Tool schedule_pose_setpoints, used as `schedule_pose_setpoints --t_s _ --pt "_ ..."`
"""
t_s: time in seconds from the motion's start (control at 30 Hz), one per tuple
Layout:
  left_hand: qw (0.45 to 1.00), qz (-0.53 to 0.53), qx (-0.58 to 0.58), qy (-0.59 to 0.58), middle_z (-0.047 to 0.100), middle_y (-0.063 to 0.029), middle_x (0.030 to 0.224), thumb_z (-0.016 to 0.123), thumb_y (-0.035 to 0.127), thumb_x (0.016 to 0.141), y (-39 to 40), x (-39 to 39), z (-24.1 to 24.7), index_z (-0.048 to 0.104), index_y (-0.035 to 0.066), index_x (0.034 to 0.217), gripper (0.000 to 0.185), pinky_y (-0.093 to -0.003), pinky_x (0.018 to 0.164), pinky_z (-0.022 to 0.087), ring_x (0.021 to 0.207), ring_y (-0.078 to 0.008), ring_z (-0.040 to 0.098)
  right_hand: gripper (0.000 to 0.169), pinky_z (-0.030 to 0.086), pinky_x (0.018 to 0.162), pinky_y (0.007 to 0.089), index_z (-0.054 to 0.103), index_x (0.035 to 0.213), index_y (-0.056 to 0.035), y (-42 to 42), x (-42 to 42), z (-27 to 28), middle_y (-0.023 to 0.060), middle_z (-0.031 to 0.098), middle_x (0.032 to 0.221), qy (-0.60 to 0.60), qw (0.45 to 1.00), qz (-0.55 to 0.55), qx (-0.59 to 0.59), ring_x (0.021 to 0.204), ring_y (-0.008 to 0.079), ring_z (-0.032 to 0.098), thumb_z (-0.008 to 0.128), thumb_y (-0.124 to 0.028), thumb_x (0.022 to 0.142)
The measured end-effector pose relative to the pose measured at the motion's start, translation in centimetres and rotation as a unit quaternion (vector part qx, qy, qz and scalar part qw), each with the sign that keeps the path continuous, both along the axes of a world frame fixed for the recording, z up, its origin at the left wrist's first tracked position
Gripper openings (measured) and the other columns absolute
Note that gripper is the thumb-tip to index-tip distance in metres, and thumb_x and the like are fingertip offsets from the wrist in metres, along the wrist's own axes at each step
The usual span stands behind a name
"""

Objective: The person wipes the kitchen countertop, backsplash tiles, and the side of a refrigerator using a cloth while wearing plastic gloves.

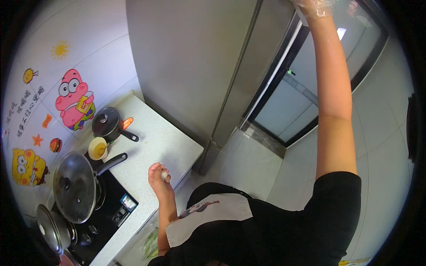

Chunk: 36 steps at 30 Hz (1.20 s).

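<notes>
My left hand is over the white speckled countertop, near its front edge. Its fingers curl around a small whitish lump, too small to identify. My right arm reaches far up to the picture's top edge. A clear plastic glove covers what shows of my right hand; the fingers are cut off, so its grip is hidden. It is near the grey refrigerator and a glass-panelled door. A lidded frying pan rests on the black gas hob, left of my left hand.
A small lidded saucepan stands at the wall, beside a paper cup of yellow liquid. A lidded steel pot is on the hob's near side. A plastic bag of green vegetables is below the counter. Cartoon stickers decorate the tiles.
</notes>
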State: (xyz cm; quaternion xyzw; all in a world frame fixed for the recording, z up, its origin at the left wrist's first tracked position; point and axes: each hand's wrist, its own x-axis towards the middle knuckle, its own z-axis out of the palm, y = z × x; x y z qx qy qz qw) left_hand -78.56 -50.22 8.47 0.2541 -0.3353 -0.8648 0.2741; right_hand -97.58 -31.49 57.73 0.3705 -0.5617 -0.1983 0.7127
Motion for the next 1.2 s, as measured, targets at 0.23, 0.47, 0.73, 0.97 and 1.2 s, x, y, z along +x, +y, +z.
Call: schedule_pose_setpoints --t_s 0.23,0.47,0.73,0.97,1.2 --pt "0.996 -0.073 -0.024 -0.048 0.057 -0.0018 0.078 0.051 0.006 0.086 -1.4 -0.9 -2.4 0.056 0.009 0.089 0.007 -0.0202 0.048 0.035 0.063 -0.0094 0.053 0.032 0.047 0.083 0.0401 0.062 0.109 -0.0148 -1.1 -3.3 -19.1 0.007 0.056 0.123 -0.177 0.983 0.027 -0.049 0.113 0.0255 0.052 0.058 -0.008 0.077" --pt "0.987 -0.099 -0.015 -0.125 0.057 -0.0011 0.077 0.051 0.008 0.085 -1.3 3.5 -8.2 0.056 0.011 0.088 0.007 -0.0192 0.046 0.035 0.062 -0.0093 0.052 0.032 0.048 0.08 0.0394 0.058 0.112 -0.0093 1.8 -0.7 -50.0 0.0091 0.057 0.117 -0.453 0.89 -0.052 -0.016 0.106 0.0254 0.055 0.058 -0.01 0.079" --pt "0.987 -0.102 -0.003 -0.125 0.055 -0.0008 0.077 0.052 0.008 0.085 -3.7 4.5 -10.6 0.055 0.01 0.087 0.005 -0.0212 0.048 0.036 0.062 -0.01 0.052 0.032 0.051 0.074 0.0391 0.055 0.117 -0.0097 0.0 -0.3 -56.6 0.0141 0.062 0.1 -0.612 0.789 -0.036 -0.036 0.083 0.0281 0.062 0.053 -0.018 0.086" --pt "0.993 -0.088 0.003 -0.073 0.056 -0.0025 0.08 0.051 0.006 0.085 -5.0 1.8 -6.3 0.055 0.008 0.09 0.006 -0.0216 0.048 0.036 0.063 -0.0101 0.052 0.022 0.043 0.088 0.0416 0.061 0.104 -0.0091 -1.7 -4.3 -27.1 0.0104 0.057 0.114 -0.163 0.985 0.034 0.036 0.105 0.0269 0.055 0.053 -0.01 0.084" --pt "0.991 -0.111 0.036 -0.058 0.056 -0.0025 0.08 0.05 0.005 0.085 -3.3 0.5 -6.1 0.055 0.008 0.09 0.007 -0.021 0.048 0.035 0.063 -0.0101 0.052 0.021 0.043 0.085 0.044 0.059 0.101 -0.0022 -4.2 -0.6 -14.1 0.0154 0.059 0.096 -0.308 0.925 -0.032 -0.219 0.087 0.0317 0.056 0.045 -0.012 0.09"
